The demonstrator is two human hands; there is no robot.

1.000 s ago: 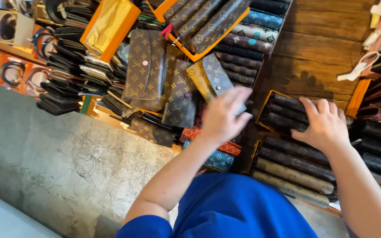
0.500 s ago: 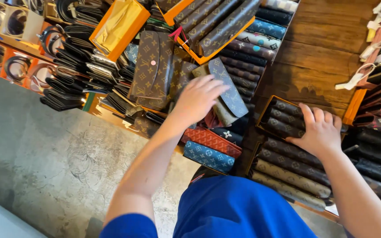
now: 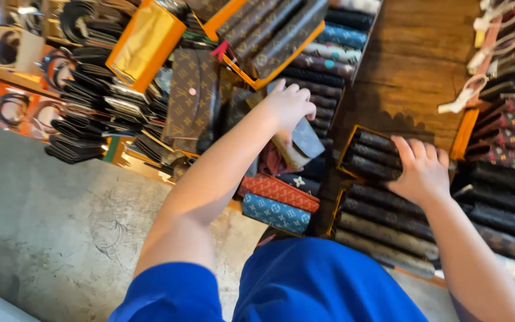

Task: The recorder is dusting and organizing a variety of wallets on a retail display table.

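Wallets are what both hands work on. A tan and grey wallet (image 3: 296, 143) sits clamped in the left hand (image 3: 290, 107), fingers curled over its upper edge, lifted a little above the row it belongs to. Just below that grip lie a red patterned wallet (image 3: 278, 191) and a blue patterned wallet (image 3: 275, 213), flat and overlapping. Above the grip, an orange tray (image 3: 269, 36) holds brown patterned long wallets side by side, and a column of dark wallets (image 3: 323, 77) runs down beside it.

Across from it, the right hand (image 3: 421, 170) rests with fingers spread and pressed down on dark wallets in a black, orange-edged box (image 3: 365, 152); it grasps nothing that I can tell. Below that hand more dark wallets (image 3: 382, 223) stand in rows on edge.

Judging from this, the step in hand is sorting stock, one piece picked out. Any placing would call for a free slot and a steady row. Further left are stacked black card holders (image 3: 84, 128) and coiled belts (image 3: 7, 104).
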